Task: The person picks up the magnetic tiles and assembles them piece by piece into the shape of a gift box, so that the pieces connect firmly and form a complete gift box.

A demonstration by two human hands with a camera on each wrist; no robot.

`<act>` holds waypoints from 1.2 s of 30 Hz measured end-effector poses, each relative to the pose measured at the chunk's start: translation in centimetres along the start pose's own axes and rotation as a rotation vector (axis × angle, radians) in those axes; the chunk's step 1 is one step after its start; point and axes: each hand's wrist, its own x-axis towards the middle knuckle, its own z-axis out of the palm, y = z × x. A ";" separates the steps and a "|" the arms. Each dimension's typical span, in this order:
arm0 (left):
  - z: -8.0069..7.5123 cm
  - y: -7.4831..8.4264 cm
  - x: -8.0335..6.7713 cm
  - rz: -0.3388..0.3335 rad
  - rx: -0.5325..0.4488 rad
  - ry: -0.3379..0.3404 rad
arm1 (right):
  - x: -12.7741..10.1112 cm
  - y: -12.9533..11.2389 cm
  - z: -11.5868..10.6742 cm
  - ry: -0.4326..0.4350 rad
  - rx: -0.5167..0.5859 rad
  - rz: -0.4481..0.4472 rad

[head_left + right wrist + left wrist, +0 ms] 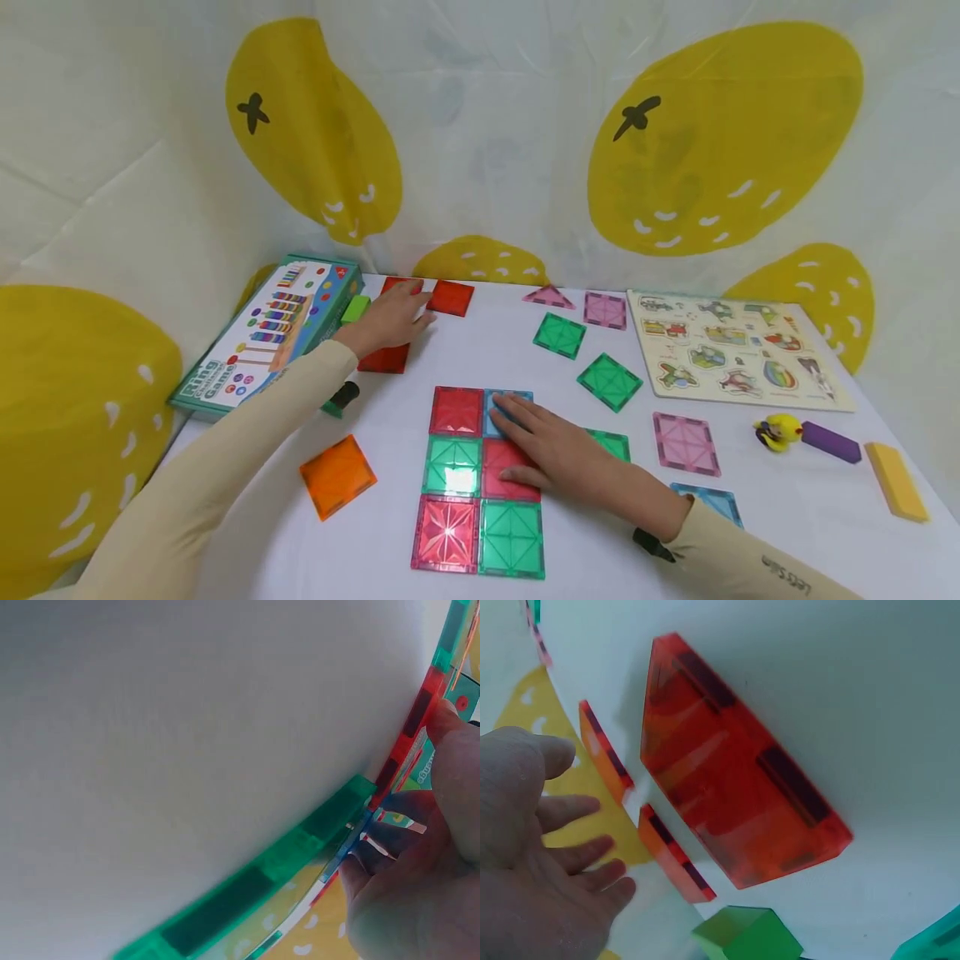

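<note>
My left hand (pixel 390 319) hovers at the back left over red magnetic tiles, its fingers loosely spread with nothing in them. Just below it lies one red tile (pixel 384 360); a second red tile (pixel 452 297) is beyond the fingertips, and another red tile (pixel 676 853) is partly hidden by the hand in the head view. My right hand (pixel 562 450) lies flat on a two-by-three block of tiles at the centre. Its fingers cover most of the blue tile (pixel 492 427), while the thumb rests on the red tile (pixel 491 460) below.
A ring game box (pixel 281 321), a green block (pixel 356 309) and an orange tile (pixel 338 477) are on the left. Green tiles (pixel 610 382) and pink tiles (pixel 686 443) lie right of centre. Farther right are a puzzle board (pixel 720 392), a small figure (pixel 778 432) and a yellow block (pixel 896 482).
</note>
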 end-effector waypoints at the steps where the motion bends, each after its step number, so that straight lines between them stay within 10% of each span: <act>1: 0.0 -0.2 0.1 -0.018 -0.001 -0.011 | 0.0 0.0 0.0 0.002 -0.002 -0.002; 9: 0.5 -1.6 0.0 -0.155 -0.022 -0.102 | 0.1 -0.2 0.0 -0.004 -0.010 -0.001; 36: 2.4 3.8 -2.7 0.131 0.011 -0.122 | 0.1 0.0 -0.1 -0.011 -0.010 0.014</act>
